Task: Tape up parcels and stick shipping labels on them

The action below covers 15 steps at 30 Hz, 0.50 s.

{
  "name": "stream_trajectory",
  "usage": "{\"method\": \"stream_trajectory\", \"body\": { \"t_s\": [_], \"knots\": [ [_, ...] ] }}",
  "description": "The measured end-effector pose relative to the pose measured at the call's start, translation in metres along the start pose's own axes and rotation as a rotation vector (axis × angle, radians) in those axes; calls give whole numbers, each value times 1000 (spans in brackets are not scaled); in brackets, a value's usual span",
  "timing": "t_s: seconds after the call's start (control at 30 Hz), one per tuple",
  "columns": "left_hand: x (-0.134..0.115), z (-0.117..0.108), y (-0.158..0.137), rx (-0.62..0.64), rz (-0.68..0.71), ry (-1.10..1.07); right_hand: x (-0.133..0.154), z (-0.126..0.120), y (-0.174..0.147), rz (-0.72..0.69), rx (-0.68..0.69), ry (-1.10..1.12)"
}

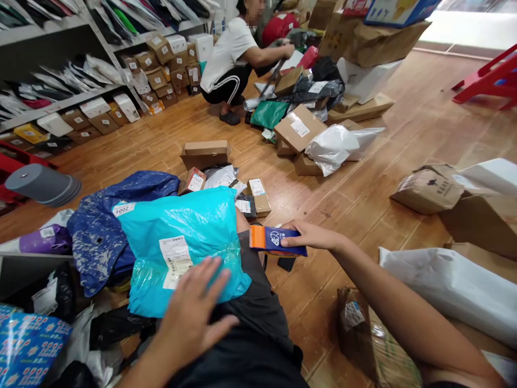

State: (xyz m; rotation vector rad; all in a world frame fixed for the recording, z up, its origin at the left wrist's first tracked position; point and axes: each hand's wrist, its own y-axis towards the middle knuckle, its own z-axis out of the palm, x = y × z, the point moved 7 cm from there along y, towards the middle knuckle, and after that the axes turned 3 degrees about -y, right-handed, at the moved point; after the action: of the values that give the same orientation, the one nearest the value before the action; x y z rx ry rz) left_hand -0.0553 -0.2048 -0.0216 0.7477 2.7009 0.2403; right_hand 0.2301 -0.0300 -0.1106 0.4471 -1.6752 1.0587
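Observation:
A puffy turquoise plastic mailer parcel (210, 221) lies across my lap, with a white shipping label (176, 261) on its front and a small "2001" sticker (123, 209) at its upper left corner. My left hand (194, 312) is over its lower edge, fingers spread; whether it touches the plastic is unclear. To the right of my knee, my right hand (309, 235) grips a small blue-and-orange box-shaped thing (269, 240) with a white logo. I cannot tell if that is a pack or a device. A dark flat object (286, 263) lies on the floor below it.
A blue patterned bag (109, 215) and a grey bucket (42, 183) stand left. Small boxes (258, 195) lie ahead. A person (232, 54) crouches by a parcel heap (301, 126). Shelves (97, 37) hold parcels; cartons (432, 188) and a red stool (490, 81) are right.

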Motion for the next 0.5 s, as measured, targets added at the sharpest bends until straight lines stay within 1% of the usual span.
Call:
{"method": "stream_trajectory", "body": {
  "t_s": [0.03, 0.07, 0.1, 0.17, 0.2, 0.23, 0.27, 0.3, 0.37, 0.4, 0.43, 0.5],
  "knots": [
    [-19, 18, 14, 115, 47, 23, -1, 1, 0, -5, 7, 19],
    [-28, 30, 27, 146, 30, 59, -2, 2, -1, -9, 11, 42],
    [-31, 41, 38, 156, 2, 81, -2, 3, -4, -13, 12, 69],
    [-24, 51, 55, 142, -36, 49, 2, 5, -13, -27, -6, 123],
    [-17, 50, 60, 126, -47, -16, 6, 7, -18, -39, -26, 150],
    [-8, 43, 65, 105, -59, -112, 11, 8, -23, -55, -51, 175],
    [3, 31, 71, 73, -90, -235, 19, 10, -27, -75, -80, 199],
    [16, 13, 78, 24, -146, -373, 30, 11, -30, -100, -112, 221],
    [44, -35, 95, -118, -306, -636, 66, 13, -33, -171, -182, 268],
    [56, -62, 105, -218, -392, -738, 91, 12, -33, -216, -217, 304],
    [66, -90, 115, -322, -449, -816, 122, 11, -33, -272, -242, 338],
    [79, -142, 131, -551, -510, -950, 193, 10, -35, -396, -258, 424]
  ]
}}
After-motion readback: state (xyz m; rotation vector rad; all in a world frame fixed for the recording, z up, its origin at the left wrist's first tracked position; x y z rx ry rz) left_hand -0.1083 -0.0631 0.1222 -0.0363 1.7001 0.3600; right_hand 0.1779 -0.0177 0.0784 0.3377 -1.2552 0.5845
